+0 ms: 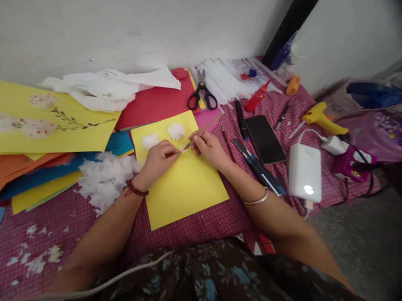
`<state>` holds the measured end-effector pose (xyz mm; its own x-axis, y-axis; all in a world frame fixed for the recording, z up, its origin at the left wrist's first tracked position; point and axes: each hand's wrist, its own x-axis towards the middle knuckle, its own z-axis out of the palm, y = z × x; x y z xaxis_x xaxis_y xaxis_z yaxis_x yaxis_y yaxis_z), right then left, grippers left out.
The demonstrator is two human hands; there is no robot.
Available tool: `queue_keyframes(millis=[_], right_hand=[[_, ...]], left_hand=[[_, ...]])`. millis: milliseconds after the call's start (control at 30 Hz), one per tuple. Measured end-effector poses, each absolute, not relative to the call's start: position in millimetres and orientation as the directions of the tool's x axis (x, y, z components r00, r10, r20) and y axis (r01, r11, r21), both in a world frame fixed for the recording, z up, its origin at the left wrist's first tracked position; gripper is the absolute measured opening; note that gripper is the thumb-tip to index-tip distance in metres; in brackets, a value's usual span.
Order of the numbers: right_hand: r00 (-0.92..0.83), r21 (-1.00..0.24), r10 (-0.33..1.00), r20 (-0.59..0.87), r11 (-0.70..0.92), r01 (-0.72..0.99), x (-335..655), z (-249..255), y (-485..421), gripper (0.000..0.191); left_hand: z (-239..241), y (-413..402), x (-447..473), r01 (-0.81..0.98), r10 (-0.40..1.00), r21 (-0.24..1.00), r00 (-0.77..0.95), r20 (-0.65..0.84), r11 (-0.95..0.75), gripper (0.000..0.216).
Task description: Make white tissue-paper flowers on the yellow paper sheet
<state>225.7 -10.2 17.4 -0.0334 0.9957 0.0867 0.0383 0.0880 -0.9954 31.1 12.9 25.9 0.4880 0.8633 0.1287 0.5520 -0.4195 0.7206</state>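
Observation:
A yellow sheet of paper (186, 195) lies in front of me with two white fluffy tufts (176, 131) near its far edge. Over the sheet, my left hand (159, 159) is closed in a pinch on a small white scrap (183, 151). My right hand (210, 149) grips a slim pencil-like stick (188, 144), its tip meeting the scrap at my left fingertips. Whether the stick is a pencil or a brush is too small to tell. Beside my left wrist is a heap of torn white tissue (106, 178).
A yellow sheet with a blossom branch (81, 135) rests on coloured papers at left. Behind are scissors (202, 93) and white strips (223, 78). Rightward lie a red glue bottle (257, 97), phone (265, 139), cutter (261, 171), power bank (305, 171) and yellow glue gun (323, 118).

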Motion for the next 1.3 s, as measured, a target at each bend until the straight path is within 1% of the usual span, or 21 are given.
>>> queue_keyframes(millis=[67,167,400,600,767,900,1167,1300], right_hand=[[-0.039,-0.994,0.996,0.075,0.077,0.072,224.3,16.3,-9.8,0.014],[-0.045,-0.991,0.997,0.067,0.072,0.115,223.3,14.9,-9.2,0.01],[-0.078,-0.984,0.996,0.042,0.054,0.169,222.8,17.7,-8.7,0.01],[-0.075,-0.984,0.996,0.056,0.068,0.164,222.7,15.9,-8.2,0.009],[-0.079,-0.967,0.993,0.084,0.1,0.234,222.9,14.6,-8.1,0.01],[-0.088,-0.953,0.993,0.076,0.098,0.285,222.6,15.7,-8.3,0.012],[-0.126,-0.936,0.988,0.089,0.126,0.33,222.6,20.5,-10.2,0.013],[-0.158,-0.916,0.983,0.092,0.146,0.374,221.3,21.8,-10.5,0.012]], left_hand=[[24.1,13.1,30.9,0.549,0.866,0.723,0.482,0.135,-0.419,0.015],[22.2,13.9,30.1,0.538,0.866,0.73,0.478,0.146,-0.42,0.014],[21.2,15.2,29.7,0.538,0.865,0.73,0.481,0.145,-0.421,0.014],[20.1,16.3,30.4,0.539,0.866,0.73,0.477,0.147,-0.421,0.014],[20.6,16.1,30.4,0.531,0.866,0.738,0.478,0.145,-0.416,0.013],[20.3,16.8,30.3,0.53,0.872,0.744,0.468,0.144,-0.407,0.012],[22.1,16.9,31.6,0.54,0.886,0.746,0.44,0.143,-0.389,0.011],[20.4,18.2,35.4,0.547,0.908,0.762,0.4,0.125,-0.346,0.01]])
